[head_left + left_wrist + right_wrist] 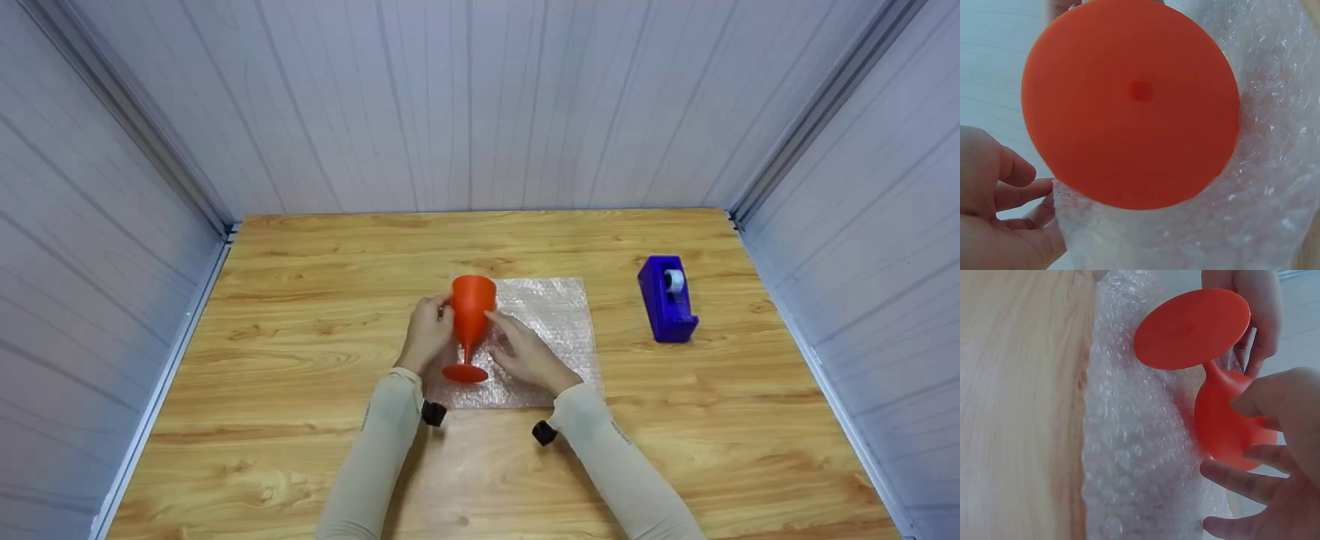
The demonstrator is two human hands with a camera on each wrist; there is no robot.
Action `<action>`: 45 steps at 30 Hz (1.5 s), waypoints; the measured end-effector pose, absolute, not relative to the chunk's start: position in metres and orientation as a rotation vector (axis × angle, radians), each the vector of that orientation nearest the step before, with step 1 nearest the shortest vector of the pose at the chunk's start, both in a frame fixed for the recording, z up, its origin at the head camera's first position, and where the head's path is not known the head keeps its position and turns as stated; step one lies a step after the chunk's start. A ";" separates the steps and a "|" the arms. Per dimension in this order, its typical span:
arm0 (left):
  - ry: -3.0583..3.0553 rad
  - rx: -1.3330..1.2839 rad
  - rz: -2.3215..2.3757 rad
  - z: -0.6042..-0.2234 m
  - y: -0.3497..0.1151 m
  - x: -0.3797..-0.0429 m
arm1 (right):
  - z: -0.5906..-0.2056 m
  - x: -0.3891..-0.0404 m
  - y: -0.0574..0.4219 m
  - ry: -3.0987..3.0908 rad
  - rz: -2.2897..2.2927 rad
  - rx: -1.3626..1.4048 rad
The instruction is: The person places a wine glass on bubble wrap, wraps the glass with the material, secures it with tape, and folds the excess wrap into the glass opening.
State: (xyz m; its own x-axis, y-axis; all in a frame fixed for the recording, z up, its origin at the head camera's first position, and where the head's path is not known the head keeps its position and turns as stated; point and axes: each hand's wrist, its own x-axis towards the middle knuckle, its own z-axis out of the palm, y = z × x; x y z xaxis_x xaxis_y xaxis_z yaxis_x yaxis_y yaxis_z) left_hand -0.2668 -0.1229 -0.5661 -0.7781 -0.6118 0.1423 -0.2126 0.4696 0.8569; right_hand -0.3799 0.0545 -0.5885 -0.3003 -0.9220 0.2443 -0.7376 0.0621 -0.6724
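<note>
An orange goblet [471,315] lies on its side on a sheet of bubble wrap [559,330], its round base toward me. At the sheet's left side my left hand [429,330] pinches the edge of the wrap, as the fingers [1016,197] show in the left wrist view. From the right, my right hand [525,352] holds the goblet with thumb and forefinger by the bowl. In the right wrist view its lower fingers [1241,481] spread out over the wrap. The goblet's base [1134,124] hides much of the bowl in the left wrist view.
To the right on the wooden table [300,300] stands a blue tape dispenser [666,300] with a roll of tape. Pale panel walls [465,105] enclose the table at the back and both sides.
</note>
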 end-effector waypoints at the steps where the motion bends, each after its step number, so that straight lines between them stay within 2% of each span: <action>1: -2.286 0.700 -1.246 -0.566 -0.123 -0.267 | -0.589 -0.380 0.055 2.086 -1.062 -1.686; 6: -2.277 0.746 -1.242 -0.567 -0.122 -0.267 | -0.587 -0.382 0.059 2.088 -0.996 -1.646; 13: -2.288 0.664 -1.231 -0.568 -0.121 -0.268 | -0.586 -0.385 0.060 2.107 -0.957 -1.601; 30: -2.283 0.598 -1.185 -0.566 -0.118 -0.268 | -0.592 -0.388 0.059 2.083 -1.135 -1.751; 45: -2.314 0.609 -1.258 -0.565 -0.118 -0.271 | -0.591 -0.394 0.064 2.029 -1.115 -1.631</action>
